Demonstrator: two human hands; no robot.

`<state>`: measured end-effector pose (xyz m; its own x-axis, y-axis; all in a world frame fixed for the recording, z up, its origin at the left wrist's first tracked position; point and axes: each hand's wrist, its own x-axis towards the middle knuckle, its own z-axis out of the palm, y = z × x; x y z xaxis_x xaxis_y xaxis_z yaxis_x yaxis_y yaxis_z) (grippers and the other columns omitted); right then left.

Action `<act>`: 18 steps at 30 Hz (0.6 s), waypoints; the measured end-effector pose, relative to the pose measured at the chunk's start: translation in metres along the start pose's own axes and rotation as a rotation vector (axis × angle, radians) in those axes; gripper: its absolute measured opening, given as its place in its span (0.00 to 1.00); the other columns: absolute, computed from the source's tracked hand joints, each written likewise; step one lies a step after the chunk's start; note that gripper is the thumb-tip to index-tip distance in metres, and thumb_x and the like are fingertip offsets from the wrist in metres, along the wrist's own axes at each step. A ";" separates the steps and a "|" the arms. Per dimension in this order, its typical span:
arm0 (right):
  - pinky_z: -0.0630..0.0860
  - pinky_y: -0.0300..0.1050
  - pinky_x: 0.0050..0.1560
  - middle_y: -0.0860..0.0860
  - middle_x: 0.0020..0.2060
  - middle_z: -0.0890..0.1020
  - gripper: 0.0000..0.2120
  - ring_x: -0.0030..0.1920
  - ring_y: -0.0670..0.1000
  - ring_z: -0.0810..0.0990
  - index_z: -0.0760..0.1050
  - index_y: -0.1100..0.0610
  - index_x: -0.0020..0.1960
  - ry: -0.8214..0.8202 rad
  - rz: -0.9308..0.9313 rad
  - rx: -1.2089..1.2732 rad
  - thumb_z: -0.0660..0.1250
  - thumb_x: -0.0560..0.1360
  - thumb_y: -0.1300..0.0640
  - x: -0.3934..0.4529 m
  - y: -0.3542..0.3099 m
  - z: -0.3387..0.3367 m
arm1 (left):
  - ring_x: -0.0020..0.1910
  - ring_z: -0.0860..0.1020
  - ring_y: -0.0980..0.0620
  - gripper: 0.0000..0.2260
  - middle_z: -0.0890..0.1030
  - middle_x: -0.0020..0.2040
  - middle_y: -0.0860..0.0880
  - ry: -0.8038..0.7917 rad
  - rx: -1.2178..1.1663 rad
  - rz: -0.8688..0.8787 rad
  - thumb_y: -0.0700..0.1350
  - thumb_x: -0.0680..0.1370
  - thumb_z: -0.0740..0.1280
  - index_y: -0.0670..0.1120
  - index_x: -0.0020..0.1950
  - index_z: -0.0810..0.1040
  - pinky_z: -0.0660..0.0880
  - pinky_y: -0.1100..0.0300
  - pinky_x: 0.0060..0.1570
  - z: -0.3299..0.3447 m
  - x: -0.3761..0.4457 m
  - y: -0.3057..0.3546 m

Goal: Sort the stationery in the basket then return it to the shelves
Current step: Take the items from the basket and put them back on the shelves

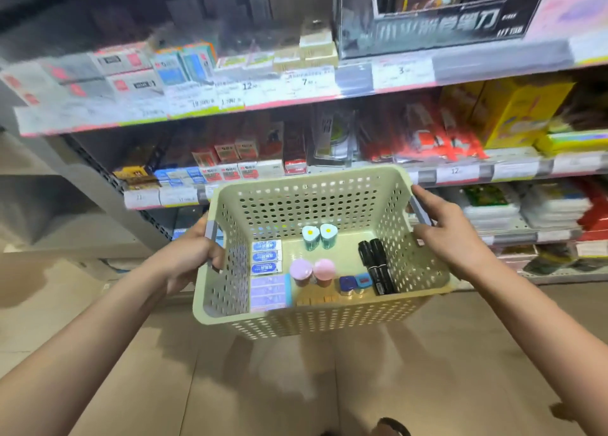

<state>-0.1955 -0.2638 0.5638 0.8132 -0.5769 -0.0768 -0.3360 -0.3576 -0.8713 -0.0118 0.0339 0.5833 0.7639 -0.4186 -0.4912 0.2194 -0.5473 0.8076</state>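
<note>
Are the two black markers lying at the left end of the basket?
No: the black markers lie by the right wall of the basket, near the right hand.

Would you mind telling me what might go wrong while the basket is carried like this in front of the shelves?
1. The basket hangs in the air, held only at its two end handles by the left hand and right hand; a slipping grip would likely drop it.
2. The pink round containers and black markers lie loose inside, so a tilt could mix the sorted groups.
</note>
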 end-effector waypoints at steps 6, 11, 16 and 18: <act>0.64 0.28 0.47 0.44 0.56 0.71 0.33 0.56 0.42 0.69 0.63 0.55 0.73 0.029 -0.027 -0.029 0.58 0.71 0.76 -0.018 -0.076 -0.047 | 0.34 0.68 0.47 0.28 0.69 0.36 0.42 -0.036 -0.031 0.014 0.32 0.54 0.59 0.47 0.52 0.71 0.66 0.57 0.37 -0.019 -0.053 0.068; 0.73 0.32 0.42 0.50 0.69 0.70 0.33 0.59 0.48 0.74 0.61 0.55 0.74 0.035 -0.001 0.008 0.58 0.72 0.75 -0.025 -0.116 -0.079 | 0.36 0.70 0.45 0.32 0.71 0.38 0.43 -0.050 -0.023 0.055 0.32 0.54 0.59 0.48 0.57 0.70 0.69 0.56 0.37 -0.032 -0.084 0.116; 0.71 0.23 0.30 0.53 0.66 0.72 0.34 0.55 0.47 0.73 0.61 0.56 0.74 0.044 0.006 0.051 0.57 0.71 0.77 -0.036 -0.142 -0.109 | 0.36 0.70 0.45 0.32 0.70 0.39 0.42 -0.097 -0.028 0.097 0.32 0.53 0.59 0.53 0.55 0.72 0.68 0.55 0.37 -0.036 -0.104 0.153; 0.73 0.29 0.36 0.52 0.66 0.72 0.34 0.56 0.48 0.74 0.61 0.56 0.74 0.053 -0.006 0.043 0.57 0.71 0.77 -0.040 -0.148 -0.120 | 0.35 0.70 0.46 0.31 0.71 0.36 0.42 -0.135 -0.035 0.110 0.32 0.53 0.59 0.53 0.53 0.73 0.68 0.55 0.37 -0.033 -0.109 0.165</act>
<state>-0.2350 -0.2759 0.7535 0.7887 -0.6130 -0.0469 -0.3093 -0.3299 -0.8919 -0.0384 0.0133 0.7812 0.6963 -0.5698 -0.4365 0.1614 -0.4682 0.8688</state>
